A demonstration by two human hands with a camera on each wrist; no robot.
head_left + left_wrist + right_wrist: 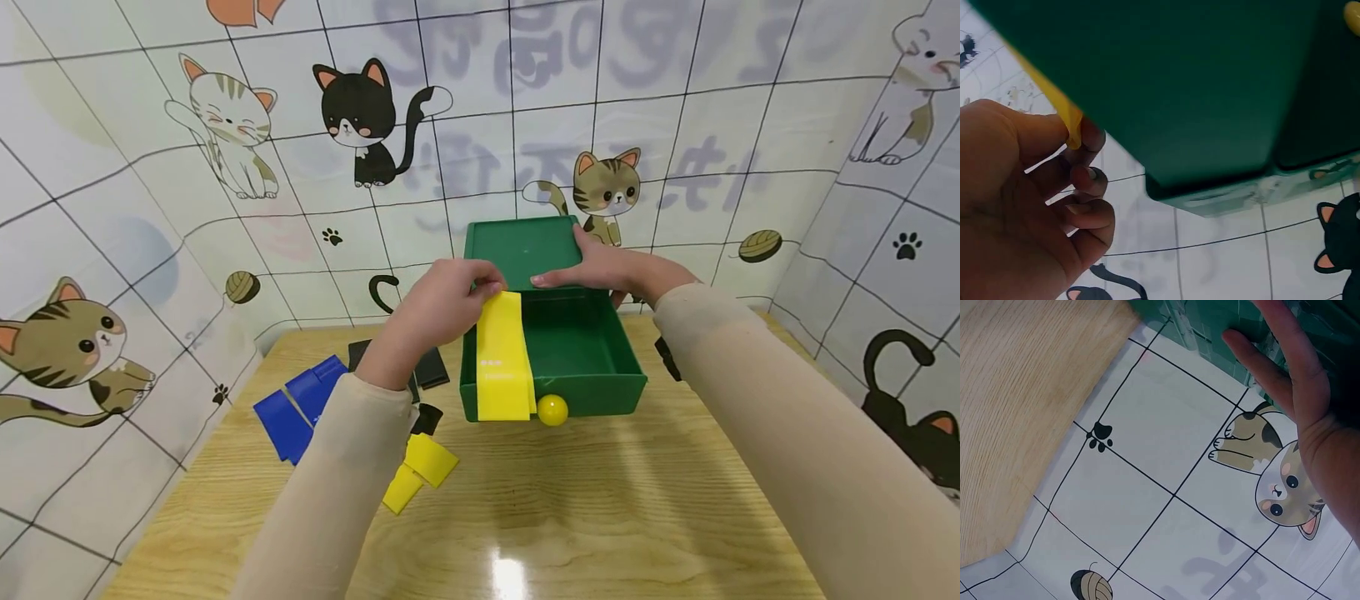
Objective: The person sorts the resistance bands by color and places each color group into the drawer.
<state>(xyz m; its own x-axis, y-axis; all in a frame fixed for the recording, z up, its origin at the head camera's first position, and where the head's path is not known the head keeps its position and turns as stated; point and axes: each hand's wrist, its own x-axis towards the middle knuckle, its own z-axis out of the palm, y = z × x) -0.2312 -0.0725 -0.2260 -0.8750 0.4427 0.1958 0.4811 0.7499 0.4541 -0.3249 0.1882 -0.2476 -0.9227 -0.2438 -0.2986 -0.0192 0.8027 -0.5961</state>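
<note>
A green box [628, 382] stands at the back of the table with its lid [521, 250] raised. My left hand [446, 304] pinches the upper end of a flat yellow band [502, 358] between thumb and fingers. The band drapes over the box's left part and down its front wall. The left wrist view shows the pinched yellow tip [1072, 128] beside the green edge. My right hand [611, 265] holds the box at its back right, around the lid's edge; some fingers are hidden behind it. A yellow ball [552, 410] is at the front wall.
Left of the box lie blue bands [288, 417], black pieces [431, 369] and smaller yellow pieces [431, 460]. Another black object [666, 358] is partly behind my right forearm. A cat-printed wall covering [480, 108] rises behind the wooden table [585, 517].
</note>
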